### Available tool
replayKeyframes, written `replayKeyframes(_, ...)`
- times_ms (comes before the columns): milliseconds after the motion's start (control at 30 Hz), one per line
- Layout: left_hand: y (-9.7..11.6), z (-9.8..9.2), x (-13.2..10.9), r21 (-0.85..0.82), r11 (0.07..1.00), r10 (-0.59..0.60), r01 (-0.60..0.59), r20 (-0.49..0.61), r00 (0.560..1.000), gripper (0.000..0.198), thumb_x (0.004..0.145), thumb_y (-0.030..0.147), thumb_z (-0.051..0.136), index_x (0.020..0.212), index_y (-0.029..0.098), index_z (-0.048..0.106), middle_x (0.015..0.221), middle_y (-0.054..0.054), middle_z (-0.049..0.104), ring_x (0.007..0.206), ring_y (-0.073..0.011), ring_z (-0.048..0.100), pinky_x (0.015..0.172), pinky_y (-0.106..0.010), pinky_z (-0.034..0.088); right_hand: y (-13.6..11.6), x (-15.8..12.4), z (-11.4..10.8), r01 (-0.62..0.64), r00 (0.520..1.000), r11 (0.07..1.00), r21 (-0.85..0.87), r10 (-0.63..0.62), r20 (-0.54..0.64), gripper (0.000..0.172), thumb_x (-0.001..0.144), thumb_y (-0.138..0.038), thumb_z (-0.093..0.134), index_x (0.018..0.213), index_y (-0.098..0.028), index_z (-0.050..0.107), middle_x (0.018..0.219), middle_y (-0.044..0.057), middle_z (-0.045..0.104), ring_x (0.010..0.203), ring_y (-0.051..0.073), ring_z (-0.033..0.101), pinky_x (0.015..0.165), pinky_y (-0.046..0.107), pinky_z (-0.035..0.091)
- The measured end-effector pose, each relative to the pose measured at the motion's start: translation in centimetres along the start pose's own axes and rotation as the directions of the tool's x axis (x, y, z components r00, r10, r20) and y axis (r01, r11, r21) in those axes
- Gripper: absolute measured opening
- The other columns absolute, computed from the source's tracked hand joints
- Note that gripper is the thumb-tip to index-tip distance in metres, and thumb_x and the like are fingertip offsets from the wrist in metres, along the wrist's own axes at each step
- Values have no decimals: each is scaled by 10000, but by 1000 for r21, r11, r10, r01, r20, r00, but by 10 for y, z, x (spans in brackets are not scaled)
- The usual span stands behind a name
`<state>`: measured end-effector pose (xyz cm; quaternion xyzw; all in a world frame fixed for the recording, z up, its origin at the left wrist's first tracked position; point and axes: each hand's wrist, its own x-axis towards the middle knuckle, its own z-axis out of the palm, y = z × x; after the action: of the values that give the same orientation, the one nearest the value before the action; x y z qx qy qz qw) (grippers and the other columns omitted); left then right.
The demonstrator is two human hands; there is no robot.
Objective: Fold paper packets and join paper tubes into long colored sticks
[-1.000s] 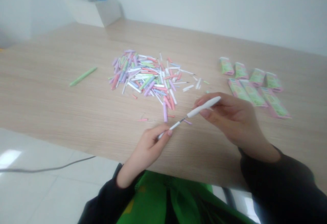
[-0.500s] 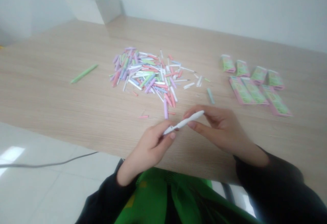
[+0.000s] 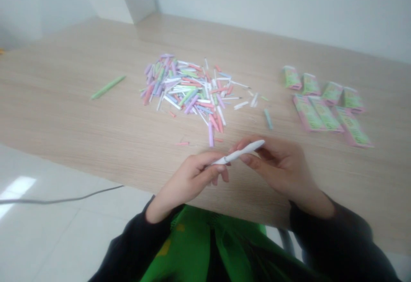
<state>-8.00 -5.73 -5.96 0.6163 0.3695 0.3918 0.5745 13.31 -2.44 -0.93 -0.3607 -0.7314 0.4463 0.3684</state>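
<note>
A white pen [image 3: 245, 149] is held between both hands above the front of the table, tilted up to the right. My left hand [image 3: 195, 177] pinches its lower left end between thumb and fingers. My right hand [image 3: 279, 162] grips the thicker upper part, whose rounded end sticks out past the fingers. A faint seam shows on the pen near the left fingertips. Beyond the hands lies a loose heap of pastel pen parts [image 3: 189, 89] with thin white refills among them. One purple pen part [image 3: 211, 134] lies just in front of the heap.
A whole green pen [image 3: 108, 87] lies left of the heap. Several pink-and-green packets [image 3: 310, 112] lie at the right, near a small teal piece [image 3: 268, 119]. A white box [image 3: 128, 5] with something blue in it stands at the back left. A cable [image 3: 64, 199] crosses the floor.
The gap between the pen's two parts has narrowed to a seam. Both hands still hold it. The view has shifted slightly.
</note>
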Motion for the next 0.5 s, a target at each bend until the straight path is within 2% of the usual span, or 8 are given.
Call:
replayKeyframes(167,3,-1,2,53,998,-30,28,49,998,222,1018,304,513,937,162,664,685,25,563,595,-110,499,591,-243,428,8,-5,1,13,1000,1000,-15,-12,14,169,922,-277,740,1034,-399,771,945,-57,784,905,195,760,873,339,620)
replayKeyframes(300,8,-1,3,110,994,-21,18,27,999,199,998,294,538,933,168,677,742,13,563,698,-133,510,659,-261,427,10,-5,5,-5,1000,1000,11,5,-7,95,907,-327,762,985,-378,777,888,-49,781,880,207,759,866,355,618)
replayKeyframes(400,12,-2,1,-5,999,-54,54,54,997,224,1006,316,531,956,165,688,740,7,546,681,-133,482,625,-265,400,8,-5,5,1,1000,997,71,-1,8,57,923,-343,744,970,-345,776,810,-37,765,797,194,752,806,343,626)
replayKeyframes(500,15,-2,4,-140,987,-56,77,148,987,227,1016,305,517,1048,159,688,729,1,550,628,-125,470,577,-264,389,6,-6,1,45,999,991,129,-42,-25,68,916,-299,759,978,-324,772,845,-30,779,767,173,752,763,313,632)
